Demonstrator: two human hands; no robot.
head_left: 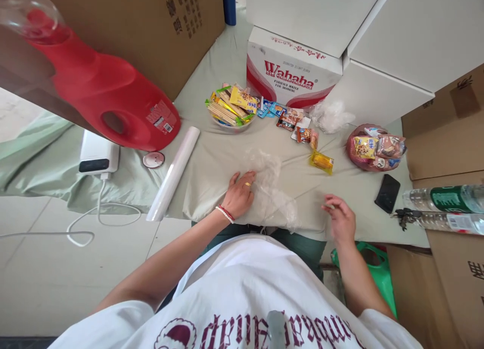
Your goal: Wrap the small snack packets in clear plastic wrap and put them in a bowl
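My left hand (239,195) lies on the cloth-covered table, palm down with its fingers loosely stretched. Its fingertips are at the edge of a crumpled sheet of clear plastic film (278,190), which spreads to the right of it. Over the table's front edge is my right hand (341,219), its fingers loosely bent and a little apart, with nothing visible in them. Nearest ahead of it lies a yellow-wrapped snack (321,162). Several small wrapped snacks (288,120) lie farther back, beside a clear bowl (235,129) heaped with stick packs and a yellow packet.
At left stand a red detergent bottle (124,94), a roll of film (174,172) and a white power bank (99,153) with a cable. At right are a reddish bowl (355,156) of snacks, a black phone (387,193) and plastic bottles (449,198). A Wahaba carton (293,69) stands behind.
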